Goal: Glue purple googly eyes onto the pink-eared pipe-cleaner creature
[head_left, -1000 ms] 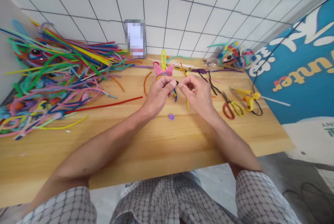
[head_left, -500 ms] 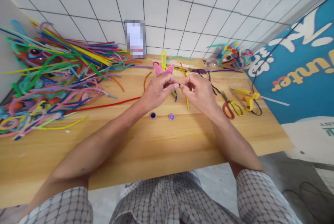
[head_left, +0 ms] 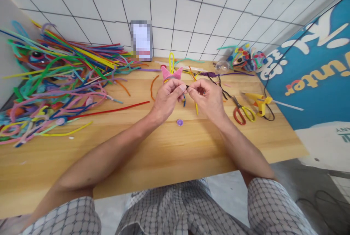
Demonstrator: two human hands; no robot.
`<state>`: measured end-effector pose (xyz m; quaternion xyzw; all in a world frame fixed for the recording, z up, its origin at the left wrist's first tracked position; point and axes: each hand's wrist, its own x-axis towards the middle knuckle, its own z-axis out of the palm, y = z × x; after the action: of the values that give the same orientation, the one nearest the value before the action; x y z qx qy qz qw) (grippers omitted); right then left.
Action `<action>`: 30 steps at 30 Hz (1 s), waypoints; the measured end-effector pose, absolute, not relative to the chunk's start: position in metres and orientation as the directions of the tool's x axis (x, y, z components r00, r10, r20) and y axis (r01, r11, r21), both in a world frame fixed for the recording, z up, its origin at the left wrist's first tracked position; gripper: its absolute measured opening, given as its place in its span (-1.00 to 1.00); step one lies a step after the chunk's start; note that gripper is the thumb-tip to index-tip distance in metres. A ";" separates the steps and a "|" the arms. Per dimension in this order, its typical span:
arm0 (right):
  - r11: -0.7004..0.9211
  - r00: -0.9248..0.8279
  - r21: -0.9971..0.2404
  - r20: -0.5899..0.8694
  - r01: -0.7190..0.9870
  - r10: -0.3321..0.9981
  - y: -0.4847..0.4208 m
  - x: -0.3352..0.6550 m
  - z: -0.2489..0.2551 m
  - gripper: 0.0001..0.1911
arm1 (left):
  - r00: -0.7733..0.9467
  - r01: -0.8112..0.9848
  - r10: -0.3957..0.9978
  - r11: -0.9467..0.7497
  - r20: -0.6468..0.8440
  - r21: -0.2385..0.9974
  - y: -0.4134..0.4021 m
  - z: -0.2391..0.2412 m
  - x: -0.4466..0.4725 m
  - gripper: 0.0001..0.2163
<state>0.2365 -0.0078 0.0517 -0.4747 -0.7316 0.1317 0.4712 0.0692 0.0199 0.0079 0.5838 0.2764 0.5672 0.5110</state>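
Observation:
My left hand (head_left: 171, 96) and my right hand (head_left: 207, 96) meet over the middle of the table, thumbs and fingers pinched. Between their fingertips is a small black piece (head_left: 187, 87), too small to make out in kind. Just behind my left hand stands a craft figure with pink pointed ears (head_left: 172, 73) and a yellow loop on top; its lower part is hidden by the hand. A purple disc (head_left: 179, 122) lies on the table in front of my hands. Bits of yellow and blue pipe cleaner (head_left: 196, 108) show between and beneath the hands.
Many coloured pipe cleaners (head_left: 68, 70) are heaped at the left. Scissors (head_left: 243, 114) and a yellow glue gun (head_left: 259, 103) lie at the right. A phone (head_left: 141, 41) leans on the tiled wall. A clear ball (head_left: 222, 67) and colourful craft figures (head_left: 244, 58) sit at the back right.
My left hand has shifted slightly right and down, and more of the black piece shows. The left purple disc with the black centre is no longer visible, near where my left wrist is now.

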 end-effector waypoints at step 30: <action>0.486 -0.218 -0.508 0.497 0.711 0.840 -0.008 0.243 0.058 -0.89 | 0.299 0.183 0.806 -0.574 0.511 0.798 0.025 0.028 0.047 -0.85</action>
<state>0.2433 -0.0078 0.0580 -0.4998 -0.7757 0.0854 0.3757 0.0466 0.0250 0.0283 0.7402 0.3339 0.4888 0.3188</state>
